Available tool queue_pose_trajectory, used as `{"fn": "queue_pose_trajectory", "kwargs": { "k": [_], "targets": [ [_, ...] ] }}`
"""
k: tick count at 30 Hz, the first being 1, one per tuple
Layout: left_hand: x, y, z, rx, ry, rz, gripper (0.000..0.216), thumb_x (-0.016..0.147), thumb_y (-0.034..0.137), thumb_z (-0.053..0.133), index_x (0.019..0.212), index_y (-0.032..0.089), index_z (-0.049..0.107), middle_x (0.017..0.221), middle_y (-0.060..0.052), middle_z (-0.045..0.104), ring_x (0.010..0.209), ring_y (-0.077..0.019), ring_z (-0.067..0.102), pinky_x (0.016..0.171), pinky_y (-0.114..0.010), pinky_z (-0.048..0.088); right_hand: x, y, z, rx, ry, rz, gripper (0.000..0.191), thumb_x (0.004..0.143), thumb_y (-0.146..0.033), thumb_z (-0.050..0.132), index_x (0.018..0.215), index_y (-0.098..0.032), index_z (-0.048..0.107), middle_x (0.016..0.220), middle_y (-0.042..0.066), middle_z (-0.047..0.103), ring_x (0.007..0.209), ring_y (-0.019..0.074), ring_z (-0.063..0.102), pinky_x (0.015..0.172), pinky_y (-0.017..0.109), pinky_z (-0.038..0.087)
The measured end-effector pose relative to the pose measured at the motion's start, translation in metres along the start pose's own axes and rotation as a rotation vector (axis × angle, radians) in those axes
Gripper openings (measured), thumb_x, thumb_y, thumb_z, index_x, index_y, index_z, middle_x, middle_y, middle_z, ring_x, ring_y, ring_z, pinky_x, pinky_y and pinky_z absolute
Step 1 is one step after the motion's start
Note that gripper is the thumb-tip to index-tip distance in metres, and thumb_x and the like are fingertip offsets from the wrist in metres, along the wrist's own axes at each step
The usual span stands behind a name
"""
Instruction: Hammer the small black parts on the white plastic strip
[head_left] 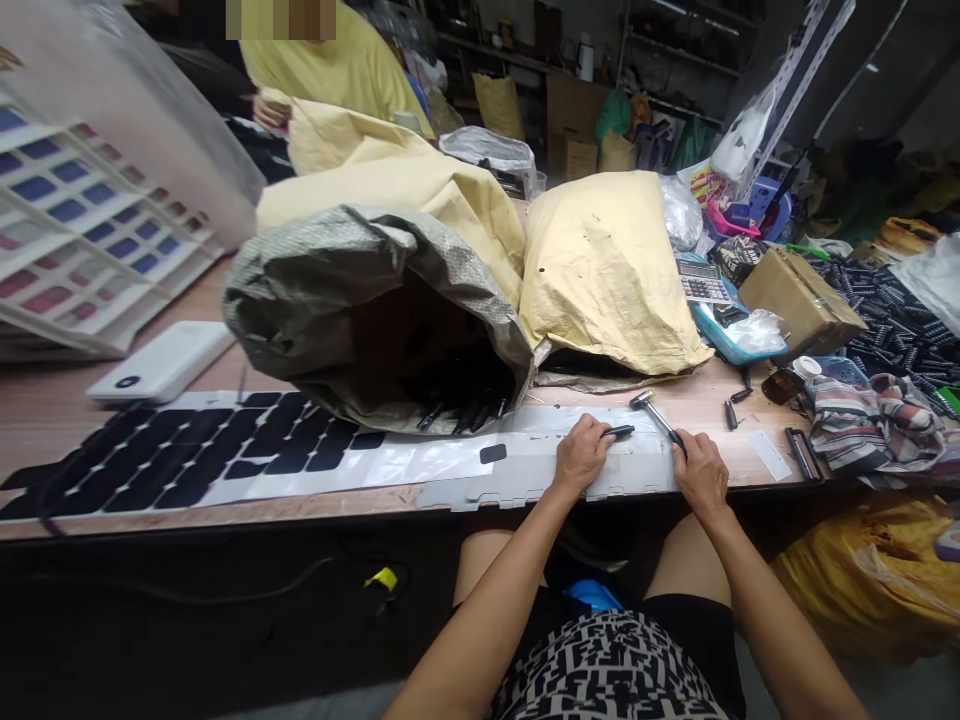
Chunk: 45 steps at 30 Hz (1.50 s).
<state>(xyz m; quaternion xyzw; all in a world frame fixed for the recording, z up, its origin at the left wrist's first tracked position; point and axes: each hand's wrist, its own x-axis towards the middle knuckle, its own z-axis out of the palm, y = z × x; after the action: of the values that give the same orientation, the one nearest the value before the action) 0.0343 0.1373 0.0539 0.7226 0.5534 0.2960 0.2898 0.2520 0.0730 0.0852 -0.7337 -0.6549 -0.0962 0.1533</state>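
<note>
My left hand (581, 455) is closed around a slim black piece (619, 432), whose pointed end sticks out to the right. My right hand (703, 472) grips the dark handle of a small hammer (660, 415); its head is up and to the left, just above the work surface. Both hands are over a grey-white board (525, 475) at the table's front edge. A flat black rounded patch (493, 453) lies on that board, left of my left hand. Beyond the board, an open woven sack (322, 290) lies on its side with several slim black pieces (469, 405) at its mouth.
Black patches on a white sheet (247, 440) and a white box (165, 360) lie left. A second sack (607, 270) stands behind. At right are a cardboard box (802, 300), a calculator (703, 282), striped cloth (877, 420) and heaped black parts (892, 310). A person in yellow (337, 70) is opposite.
</note>
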Motion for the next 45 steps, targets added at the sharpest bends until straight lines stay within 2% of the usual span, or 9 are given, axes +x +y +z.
{"fn": "queue_pose_trajectory", "kwargs": {
  "k": [9, 13, 16, 20, 23, 27, 33, 38, 45],
  "targets": [
    [-0.043, 0.010, -0.012, -0.196, 0.039, 0.202, 0.028, 0.099, 0.035, 0.041, 0.109, 0.021, 0.064, 0.099, -0.005, 0.066, 0.091, -0.0175, 0.063, 0.084, -0.028, 0.049, -0.003, -0.005, 0.016, -0.148, 0.039, -0.017, 0.036, 0.097, -0.031, 0.041, 0.125, -0.021, 0.061, 0.095, 0.008, 0.056, 0.087, 0.0213, 0.044, 0.073, 0.031, 0.030],
    [-0.106, 0.008, 0.011, -0.227, -0.196, 0.430, 0.029, 0.099, 0.035, 0.042, 0.112, 0.021, 0.063, 0.094, -0.006, 0.069, 0.086, -0.0167, 0.066, 0.082, -0.027, 0.051, -0.003, -0.004, 0.018, -0.156, 0.063, -0.013, 0.035, 0.096, -0.031, 0.044, 0.124, -0.021, 0.061, 0.095, 0.007, 0.056, 0.087, 0.0213, 0.044, 0.073, 0.031, 0.030],
    [-0.132, -0.002, 0.034, -0.131, -0.373, 0.321, 0.029, 0.100, 0.034, 0.039, 0.116, 0.024, 0.062, 0.099, -0.003, 0.071, 0.088, -0.0158, 0.068, 0.081, -0.026, 0.052, -0.003, -0.004, 0.020, -0.155, 0.085, -0.019, 0.034, 0.094, -0.031, 0.046, 0.123, -0.021, 0.061, 0.094, 0.006, 0.056, 0.087, 0.0211, 0.044, 0.073, 0.031, 0.029],
    [-0.131, -0.007, 0.042, 0.146, -0.621, 0.088, 0.034, 0.094, 0.030, 0.051, 0.127, 0.024, 0.058, 0.107, -0.007, 0.071, 0.094, -0.0232, 0.069, 0.081, -0.032, 0.053, -0.003, -0.003, 0.020, -0.148, 0.111, -0.030, 0.033, 0.093, -0.029, 0.047, 0.121, -0.021, 0.062, 0.092, 0.007, 0.056, 0.085, 0.0209, 0.044, 0.071, 0.031, 0.029],
    [-0.120, 0.003, 0.021, 0.126, -0.703, 0.214, 0.027, 0.089, 0.029, 0.059, 0.113, 0.024, 0.067, 0.103, -0.007, 0.071, 0.093, -0.0238, 0.069, 0.080, -0.032, 0.052, -0.002, -0.003, 0.020, -0.144, 0.118, -0.035, 0.033, 0.093, -0.029, 0.046, 0.122, -0.021, 0.062, 0.092, 0.007, 0.056, 0.084, 0.0209, 0.044, 0.070, 0.031, 0.028],
    [-0.093, 0.010, -0.030, -0.181, -0.270, 0.296, 0.019, 0.093, 0.035, 0.056, 0.094, 0.024, 0.072, 0.089, -0.003, 0.073, 0.081, -0.0156, 0.067, 0.077, -0.026, 0.050, -0.001, -0.001, 0.021, -0.147, 0.123, -0.043, 0.034, 0.094, -0.029, 0.045, 0.122, -0.020, 0.062, 0.092, 0.007, 0.056, 0.084, 0.0210, 0.044, 0.070, 0.031, 0.028],
    [-0.027, -0.054, -0.102, 0.095, 0.625, -0.228, 0.022, 0.084, 0.026, 0.057, 0.100, 0.016, 0.069, 0.089, -0.007, 0.063, 0.078, -0.0197, 0.059, 0.078, -0.033, 0.049, -0.001, -0.001, 0.022, -0.140, 0.126, -0.038, 0.034, 0.092, -0.028, 0.046, 0.121, -0.020, 0.062, 0.091, 0.008, 0.055, 0.083, 0.0211, 0.043, 0.070, 0.032, 0.027],
    [-0.010, -0.101, -0.116, 0.208, 0.596, -0.438, 0.027, 0.076, 0.029, 0.066, 0.098, 0.015, 0.067, 0.089, -0.008, 0.056, 0.096, -0.0273, 0.056, 0.094, -0.041, 0.045, -0.002, -0.001, 0.024, -0.141, 0.121, -0.027, 0.034, 0.092, -0.029, 0.047, 0.121, -0.020, 0.062, 0.092, 0.007, 0.055, 0.084, 0.0212, 0.043, 0.070, 0.032, 0.027],
    [-0.023, -0.101, -0.114, 0.147, 0.681, -0.426, 0.021, 0.081, 0.037, 0.064, 0.092, 0.019, 0.061, 0.090, -0.007, 0.056, 0.097, -0.0281, 0.052, 0.093, -0.043, 0.043, -0.004, -0.002, 0.022, -0.139, 0.121, -0.023, 0.034, 0.092, -0.029, 0.046, 0.121, -0.021, 0.061, 0.093, 0.007, 0.055, 0.083, 0.0206, 0.042, 0.071, 0.031, 0.029]
  ]
}}
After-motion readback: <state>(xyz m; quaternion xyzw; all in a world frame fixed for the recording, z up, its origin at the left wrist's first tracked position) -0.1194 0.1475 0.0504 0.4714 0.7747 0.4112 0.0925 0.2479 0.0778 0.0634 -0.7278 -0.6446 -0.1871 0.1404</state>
